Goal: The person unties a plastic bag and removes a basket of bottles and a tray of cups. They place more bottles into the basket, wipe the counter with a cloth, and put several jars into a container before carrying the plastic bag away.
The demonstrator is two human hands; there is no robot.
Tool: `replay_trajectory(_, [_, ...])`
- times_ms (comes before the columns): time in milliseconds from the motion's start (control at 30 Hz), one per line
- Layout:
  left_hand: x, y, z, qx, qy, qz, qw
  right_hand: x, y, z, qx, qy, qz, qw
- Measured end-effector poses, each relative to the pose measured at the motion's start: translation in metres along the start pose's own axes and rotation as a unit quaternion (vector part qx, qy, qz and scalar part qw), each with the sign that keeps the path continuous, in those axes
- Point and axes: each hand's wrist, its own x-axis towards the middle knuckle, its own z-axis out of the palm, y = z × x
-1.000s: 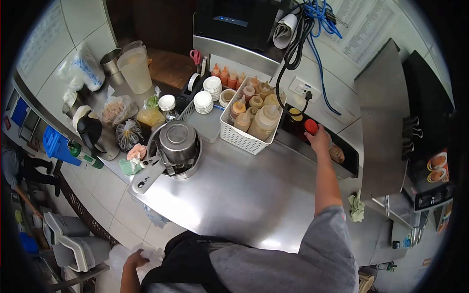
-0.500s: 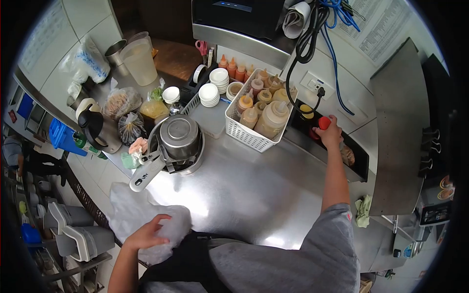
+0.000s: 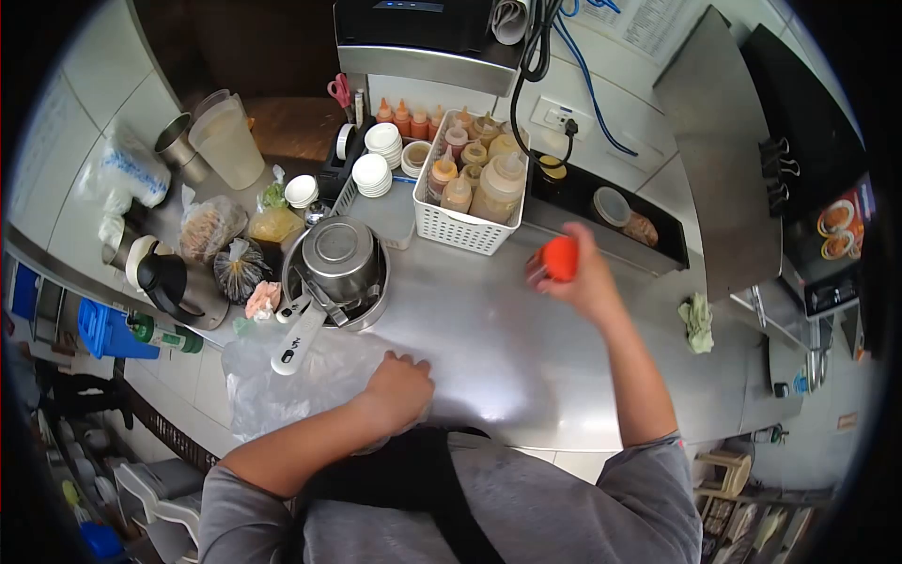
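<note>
My right hand (image 3: 590,277) is wrapped round a small clear jar with a red lid (image 3: 561,258), held above the steel counter (image 3: 489,348) and tilted. The jar's contents are blurred. My left hand (image 3: 402,387) rests at the counter's near side, fingers curled on the right end of a clear plastic bag (image 3: 291,381). The bag lies crumpled and flat, partly under my left forearm. Just beyond it, a white-handled utensil (image 3: 299,340) leans out of a steel pot (image 3: 376,305), which also holds a lidded steel container (image 3: 338,249).
A white basket (image 3: 460,230) of squeeze bottles stands at the back. To its right, a black trough (image 3: 662,240) holds several jars. White cup stacks (image 3: 373,176), filled bags (image 3: 211,230) and a thermos jug (image 3: 178,282) crowd the left. A crumpled green cloth (image 3: 697,322) lies at right.
My right hand has lifted the red-lidded jar from the trough and brought it over the counter. My left hand has moved right and closed; the bag now lies flatter on the counter.
</note>
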Motion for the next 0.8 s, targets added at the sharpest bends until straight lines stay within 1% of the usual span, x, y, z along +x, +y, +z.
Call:
replay_trajectory(33, [-0.002,-0.005,-0.006,0.007,0.078,0.043,0.996,-0.012,0.008,0.022,0.043,-0.028,0.014,0.999])
replay_trajectory(67, [-0.002,-0.012,-0.012,-0.042,0.074,0.073,0.994,-0.026,0.007,0.040,0.039,-0.033,0.008,0.999])
replay_trajectory(100, [0.002,-0.019,-0.012,-0.038,0.072,0.082,0.993,-0.039,0.004,0.058,0.036,-0.038,0.003,0.999])
replay_trajectory(133, [0.007,-0.026,-0.009,-0.102,0.121,0.089,0.983,-0.051,0.004,0.075,0.035,-0.032,0.011,0.999])
replay_trajectory(167, [0.011,-0.031,-0.009,-0.166,0.167,0.096,0.967,-0.061,0.004,0.092,0.033,-0.051,0.023,0.998])
replay_trajectory(200, [0.013,-0.032,-0.015,-0.163,0.162,0.106,0.967,-0.070,0.001,0.104,0.032,-0.070,0.036,0.996])
replay_trajectory(267, [0.022,-0.025,-0.029,-0.152,0.213,-0.010,0.965,-0.084,-0.014,0.120,0.011,-0.059,0.047,0.997])
replay_trajectory(300, [0.027,-0.021,-0.031,-0.149,0.209,-0.001,0.966,-0.089,-0.019,0.126,-0.010,-0.056,0.048,0.997])
replay_trajectory(367, [0.036,-0.015,-0.033,-0.098,0.192,-0.025,0.976,-0.096,-0.014,0.142,0.009,-0.062,0.071,0.996])
replay_trajectory(400, [0.041,-0.014,-0.031,-0.096,0.190,-0.019,0.977,-0.099,-0.013,0.148,0.029,-0.034,0.062,0.997])
replay_trajectory(433, [0.048,-0.014,-0.027,-0.006,0.249,0.003,0.968,-0.101,-0.012,0.152,0.048,-0.007,0.053,0.997])
replay_trajectory(467, [0.056,-0.014,-0.021,0.084,0.307,0.026,0.948,-0.103,-0.011,0.155,0.048,-0.003,0.057,0.997])
replay_trajectory(500, [0.068,-0.017,-0.013,0.085,0.306,0.031,0.948,-0.105,-0.010,0.156,0.094,0.015,0.070,0.993])
replay_trajectory(533, [0.079,-0.020,-0.008,0.082,0.347,0.091,0.930,-0.107,-0.009,0.158,0.140,0.033,0.082,0.986])
replay_trajectory(567, [0.089,-0.022,-0.001,0.078,0.386,0.149,0.907,-0.109,-0.006,0.160,0.140,0.038,0.085,0.986])
replay_trajectory(600, [0.091,-0.020,-0.005,0.080,0.386,0.154,0.906,-0.111,-0.003,0.164,0.170,0.042,0.080,0.981])
replay_trajectory(633, [0.093,-0.017,-0.009,0.023,0.320,0.158,0.934,-0.112,0.000,0.167,0.200,0.045,0.075,0.976])
replay_trajectory(667, [0.094,-0.014,-0.012,-0.033,0.251,0.160,0.954,-0.113,0.004,0.172,0.200,0.048,0.077,0.976])
replay_trajectory(700, [0.092,-0.011,-0.020,-0.031,0.251,0.163,0.954,-0.113,0.005,0.174,0.210,0.065,0.066,0.973])
replay_trajectory(767, [0.084,-0.005,-0.033,-0.078,0.186,0.090,0.975,-0.115,0.008,0.179,0.220,0.082,0.055,0.970])
replay_trajectory(800, [0.084,-0.005,-0.038,-0.078,0.186,0.090,0.975,-0.115,0.005,0.178,0.240,0.082,0.067,0.965])
